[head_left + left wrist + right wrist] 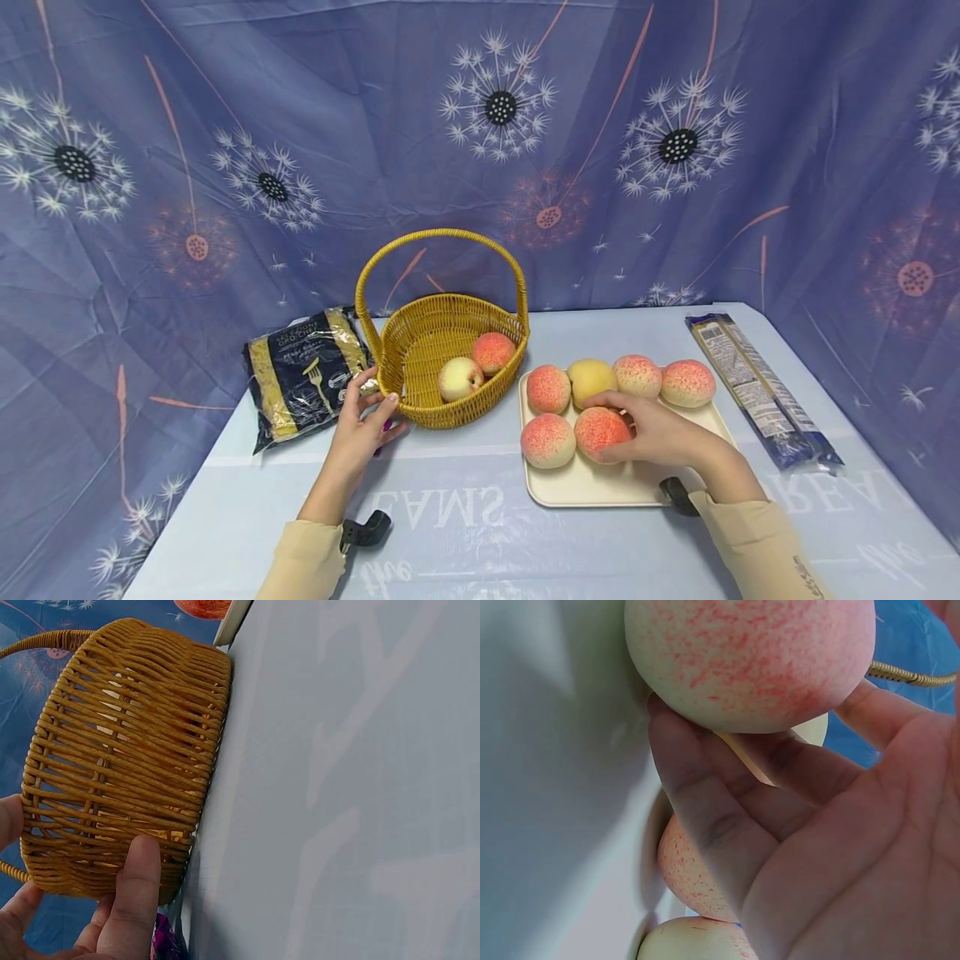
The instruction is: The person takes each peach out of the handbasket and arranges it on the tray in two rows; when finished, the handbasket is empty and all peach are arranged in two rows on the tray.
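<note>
Fingers of the right hand (660,433) curl round 1 peach (597,430); left hand (365,425), seemingly relaxed, touches the basket (420,400).

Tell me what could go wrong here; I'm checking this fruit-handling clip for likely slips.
The right hand curls round a peach that sits packed against others on the tray; lifting it may nudge the neighbouring peach, near the tray's edge, so it rolls off. The left hand only touches the wall of the basket, so the basket could slide or tip.
</note>
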Demonstrator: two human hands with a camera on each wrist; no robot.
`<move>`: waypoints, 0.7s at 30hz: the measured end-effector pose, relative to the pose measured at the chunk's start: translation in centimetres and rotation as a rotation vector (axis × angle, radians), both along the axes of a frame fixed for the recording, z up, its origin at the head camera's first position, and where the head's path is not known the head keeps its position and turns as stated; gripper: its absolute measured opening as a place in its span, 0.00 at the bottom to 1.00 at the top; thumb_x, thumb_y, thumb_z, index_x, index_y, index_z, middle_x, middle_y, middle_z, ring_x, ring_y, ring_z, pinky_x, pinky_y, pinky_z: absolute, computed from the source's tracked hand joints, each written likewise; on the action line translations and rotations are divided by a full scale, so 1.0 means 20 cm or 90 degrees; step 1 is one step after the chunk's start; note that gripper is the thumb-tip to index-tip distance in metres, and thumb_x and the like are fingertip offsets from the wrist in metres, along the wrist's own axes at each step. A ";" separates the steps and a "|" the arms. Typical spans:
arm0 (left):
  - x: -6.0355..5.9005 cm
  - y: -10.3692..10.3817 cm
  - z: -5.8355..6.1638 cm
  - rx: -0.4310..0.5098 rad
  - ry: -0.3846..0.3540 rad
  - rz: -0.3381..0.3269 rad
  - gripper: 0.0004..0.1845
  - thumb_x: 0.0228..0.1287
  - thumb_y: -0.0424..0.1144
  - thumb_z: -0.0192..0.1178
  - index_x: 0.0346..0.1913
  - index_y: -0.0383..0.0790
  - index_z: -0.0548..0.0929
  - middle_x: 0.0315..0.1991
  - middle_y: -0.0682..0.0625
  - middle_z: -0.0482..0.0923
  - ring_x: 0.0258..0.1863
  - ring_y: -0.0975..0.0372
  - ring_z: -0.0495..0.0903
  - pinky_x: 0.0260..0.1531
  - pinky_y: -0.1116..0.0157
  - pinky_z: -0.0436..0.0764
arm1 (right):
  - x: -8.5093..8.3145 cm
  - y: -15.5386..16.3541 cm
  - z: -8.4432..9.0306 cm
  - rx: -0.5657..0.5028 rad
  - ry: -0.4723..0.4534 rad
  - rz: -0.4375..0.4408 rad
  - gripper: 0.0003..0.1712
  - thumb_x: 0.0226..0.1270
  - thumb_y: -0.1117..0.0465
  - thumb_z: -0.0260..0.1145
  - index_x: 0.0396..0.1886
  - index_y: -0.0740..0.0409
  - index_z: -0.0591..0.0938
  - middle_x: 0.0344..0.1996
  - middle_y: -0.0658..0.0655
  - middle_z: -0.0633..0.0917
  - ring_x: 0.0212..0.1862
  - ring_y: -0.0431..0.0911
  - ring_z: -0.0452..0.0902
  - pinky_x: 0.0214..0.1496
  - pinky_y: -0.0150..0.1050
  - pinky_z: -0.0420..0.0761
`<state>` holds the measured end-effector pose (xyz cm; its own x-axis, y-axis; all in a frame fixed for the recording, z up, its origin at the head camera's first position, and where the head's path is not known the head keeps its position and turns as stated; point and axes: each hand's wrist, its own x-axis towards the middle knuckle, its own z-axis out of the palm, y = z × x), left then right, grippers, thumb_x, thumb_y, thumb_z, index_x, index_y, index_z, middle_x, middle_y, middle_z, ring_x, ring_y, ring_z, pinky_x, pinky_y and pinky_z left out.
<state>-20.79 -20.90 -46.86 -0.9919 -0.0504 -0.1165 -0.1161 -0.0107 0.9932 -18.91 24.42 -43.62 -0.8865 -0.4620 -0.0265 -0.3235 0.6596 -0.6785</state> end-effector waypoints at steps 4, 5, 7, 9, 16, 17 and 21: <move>0.00 0.00 0.00 0.001 0.000 -0.001 0.34 0.85 0.34 0.54 0.84 0.57 0.55 0.65 0.40 0.65 0.50 0.61 0.81 0.54 0.58 0.94 | 0.00 0.00 0.00 -0.001 0.000 0.004 0.41 0.58 0.45 0.84 0.69 0.50 0.81 0.63 0.55 0.85 0.63 0.52 0.81 0.67 0.52 0.84; 0.00 0.00 0.00 0.001 -0.001 -0.001 0.34 0.85 0.34 0.54 0.84 0.57 0.55 0.65 0.40 0.65 0.50 0.61 0.81 0.54 0.57 0.94 | 0.00 0.00 0.00 -0.002 0.000 0.005 0.41 0.58 0.45 0.84 0.69 0.50 0.81 0.63 0.56 0.85 0.63 0.52 0.81 0.67 0.53 0.84; 0.00 0.00 0.00 -0.001 -0.005 -0.002 0.35 0.85 0.35 0.54 0.84 0.58 0.55 0.66 0.40 0.64 0.50 0.60 0.81 0.55 0.57 0.94 | 0.00 0.01 0.01 -0.003 0.003 0.007 0.41 0.58 0.45 0.84 0.69 0.50 0.81 0.64 0.56 0.85 0.64 0.53 0.81 0.68 0.54 0.83; 0.00 -0.01 0.00 -0.004 -0.008 -0.002 0.35 0.85 0.35 0.54 0.85 0.59 0.55 0.67 0.39 0.64 0.51 0.60 0.81 0.55 0.57 0.94 | 0.00 0.01 0.01 -0.004 0.004 0.009 0.41 0.59 0.44 0.83 0.70 0.50 0.80 0.63 0.55 0.85 0.64 0.54 0.81 0.67 0.53 0.83; 0.00 -0.01 0.00 -0.010 -0.007 -0.006 0.35 0.86 0.35 0.54 0.85 0.60 0.54 0.68 0.39 0.64 0.51 0.60 0.80 0.55 0.58 0.94 | -0.01 0.02 0.03 -0.027 -0.028 0.016 0.41 0.60 0.46 0.83 0.71 0.52 0.79 0.63 0.57 0.85 0.61 0.51 0.81 0.55 0.34 0.87; 0.00 -0.01 0.00 -0.010 -0.008 -0.006 0.35 0.86 0.36 0.54 0.85 0.60 0.54 0.67 0.39 0.64 0.51 0.60 0.81 0.55 0.58 0.94 | -0.01 0.02 0.04 -0.031 -0.035 0.018 0.41 0.60 0.47 0.83 0.71 0.53 0.79 0.64 0.57 0.84 0.61 0.51 0.81 0.55 0.34 0.87; 0.00 -0.01 0.00 -0.010 -0.011 -0.005 0.35 0.85 0.36 0.55 0.84 0.61 0.55 0.66 0.40 0.64 0.51 0.60 0.81 0.54 0.58 0.94 | -0.02 0.03 0.05 -0.036 -0.056 0.021 0.42 0.61 0.48 0.83 0.72 0.56 0.78 0.65 0.60 0.83 0.61 0.53 0.81 0.57 0.36 0.88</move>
